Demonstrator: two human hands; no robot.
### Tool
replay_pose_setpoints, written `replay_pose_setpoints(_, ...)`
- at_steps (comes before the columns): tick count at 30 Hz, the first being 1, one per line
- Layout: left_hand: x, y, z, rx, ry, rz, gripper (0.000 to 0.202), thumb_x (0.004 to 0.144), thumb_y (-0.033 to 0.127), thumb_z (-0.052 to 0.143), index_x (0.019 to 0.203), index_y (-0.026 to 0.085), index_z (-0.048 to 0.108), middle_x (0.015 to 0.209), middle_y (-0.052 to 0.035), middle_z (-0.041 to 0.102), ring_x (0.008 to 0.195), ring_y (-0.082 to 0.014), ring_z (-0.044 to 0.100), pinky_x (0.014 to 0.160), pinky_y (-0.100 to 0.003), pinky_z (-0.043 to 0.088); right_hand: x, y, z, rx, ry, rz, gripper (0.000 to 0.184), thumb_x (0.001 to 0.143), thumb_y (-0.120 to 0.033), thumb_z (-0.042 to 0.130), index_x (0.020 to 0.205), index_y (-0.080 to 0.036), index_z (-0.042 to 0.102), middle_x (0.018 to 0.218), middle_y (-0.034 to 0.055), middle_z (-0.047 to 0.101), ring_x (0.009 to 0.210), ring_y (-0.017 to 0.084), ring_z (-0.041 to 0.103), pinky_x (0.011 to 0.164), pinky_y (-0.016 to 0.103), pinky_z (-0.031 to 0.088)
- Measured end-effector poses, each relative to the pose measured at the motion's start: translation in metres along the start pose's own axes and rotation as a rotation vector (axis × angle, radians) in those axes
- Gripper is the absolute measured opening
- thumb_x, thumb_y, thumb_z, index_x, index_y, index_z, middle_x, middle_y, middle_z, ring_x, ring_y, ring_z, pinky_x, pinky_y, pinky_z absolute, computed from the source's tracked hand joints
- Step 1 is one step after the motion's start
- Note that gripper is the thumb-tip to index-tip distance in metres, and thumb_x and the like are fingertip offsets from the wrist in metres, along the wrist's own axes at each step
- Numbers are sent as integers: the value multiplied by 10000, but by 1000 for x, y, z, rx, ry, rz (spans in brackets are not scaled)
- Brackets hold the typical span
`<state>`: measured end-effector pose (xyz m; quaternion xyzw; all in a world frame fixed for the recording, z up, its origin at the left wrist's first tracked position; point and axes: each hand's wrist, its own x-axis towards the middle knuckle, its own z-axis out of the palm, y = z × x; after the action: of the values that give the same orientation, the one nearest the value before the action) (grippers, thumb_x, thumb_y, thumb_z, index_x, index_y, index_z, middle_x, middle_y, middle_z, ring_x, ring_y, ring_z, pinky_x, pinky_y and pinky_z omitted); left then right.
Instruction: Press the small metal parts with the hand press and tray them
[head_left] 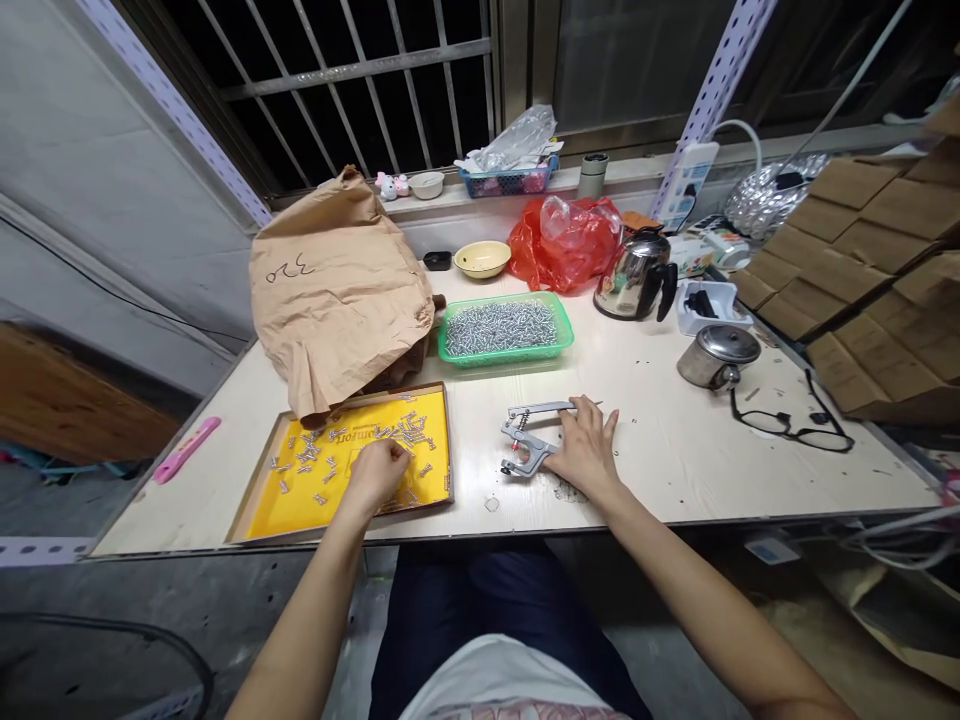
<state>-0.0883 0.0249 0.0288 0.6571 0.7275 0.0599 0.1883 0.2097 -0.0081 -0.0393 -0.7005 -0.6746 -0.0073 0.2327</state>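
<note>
My left hand (377,477) is closed over a shallow cardboard tray (448,450) with a yellow bottom. Its fingertips are pinched together, and whatever they may hold is hidden. Small silvery metal pieces (409,430) lie scattered in the tray. My right hand (589,445) is wrapped around the handles of grey metal pliers (531,455) with a spring and a small red part near the jaws. These pliers rest on the table, their jaws pointing left. Behind them stands a green plastic basket (564,345) full of small shiny metal pieces.
A large brown paper bag (337,290) leans over the tray's back edge. A pink cutter (186,450) lies at the left. To the right are a steel kettle (630,280), a lidded metal cup (709,362), eyeglasses (787,430) and stacked cardboard (862,250). Red plastic bags (555,255) sit behind.
</note>
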Motion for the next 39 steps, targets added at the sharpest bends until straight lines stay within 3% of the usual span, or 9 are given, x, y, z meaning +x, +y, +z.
replay_pose_setpoints(4, 5, 1, 6, 109, 83, -93, 188, 691, 265, 457, 549, 185, 551, 619, -95, 609, 648, -234, 568, 534, -284, 300, -1, 1, 1, -16, -10, 0, 781, 636, -753, 410, 1048, -105, 551, 1267, 212, 406, 1225, 361, 276, 989, 653, 53)
replay_pose_setpoints(9, 8, -10, -3, 102, 173, -172, 173, 690, 235, 428, 590, 185, 561, 678, -122, 627, 669, -254, 569, 540, -297, 307, 0, 2, 2, -22, -27, 3, 787, 631, -759, 412, 1049, -106, 550, 1269, 218, 405, 1230, 364, 269, 983, 659, 64)
replay_pose_setpoints(19, 20, -3, 6, 118, 45, -158, 90, 615, 237, 524, 553, 181, 557, 638, -99, 621, 648, -230, 575, 531, -276, 319, 0, 0, 1, -15, -44, -4, 785, 633, -754, 412, 1060, -108, 543, 1290, 212, 388, 1248, 359, 252, 989, 662, 60)
replay_pose_setpoints(25, 8, 14, 4, -173, 416, -121, 167, 678, 290, 506, 705, 178, 628, 709, -60, 659, 704, -214, 598, 620, -280, 387, 1, -3, -1, -13, 10, -38, 810, 631, -762, 410, 1078, -98, 533, 1296, 208, 390, 1264, 343, 245, 1025, 615, 52)
replay_pose_setpoints(28, 4, 28, 7, -398, 494, -105, 184, 674, 292, 536, 734, 156, 643, 683, -52, 652, 676, -188, 597, 652, -274, 411, 1, -3, -1, -14, 9, -46, 800, 634, -756, 416, 1071, -97, 537, 1295, 210, 395, 1265, 344, 249, 1028, 608, 49)
replay_pose_setpoints(31, -5, 50, 23, -758, 334, -43, 202, 639, 314, 605, 728, 138, 650, 687, -48, 649, 641, -153, 578, 617, -244, 415, 1, -2, -2, -13, 7, -46, 769, 645, -732, 431, 1071, -100, 531, 1300, 207, 392, 1270, 339, 244, 1027, 611, 43)
replay_pose_setpoints(34, -19, 78, 52, -1098, -56, -48, 222, 556, 310, 691, 662, 120, 650, 588, -30, 618, 518, -106, 516, 518, -214, 378, 1, -3, -2, -13, 23, -44, 737, 656, -697, 451, 1086, -102, 512, 1333, 207, 355, 1286, 341, 213, 1025, 615, 30)
replay_pose_setpoints(36, -28, 93, 69, -1246, -236, -107, 233, 526, 308, 714, 631, 110, 651, 556, -33, 613, 476, -91, 493, 486, -208, 361, 1, -3, -3, -20, 36, -46, 730, 659, -678, 464, 1101, -98, 496, 1363, 208, 314, 1300, 345, 178, 1023, 615, 25)
replay_pose_setpoints(39, -37, 105, 81, -1337, -296, -176, 226, 509, 301, 723, 602, 107, 654, 578, -54, 636, 481, -93, 508, 474, -203, 357, 1, -3, -4, -37, 47, -53, 745, 663, -673, 461, 1121, -86, 472, 1397, 211, 254, 1316, 346, 127, 1023, 614, 12)
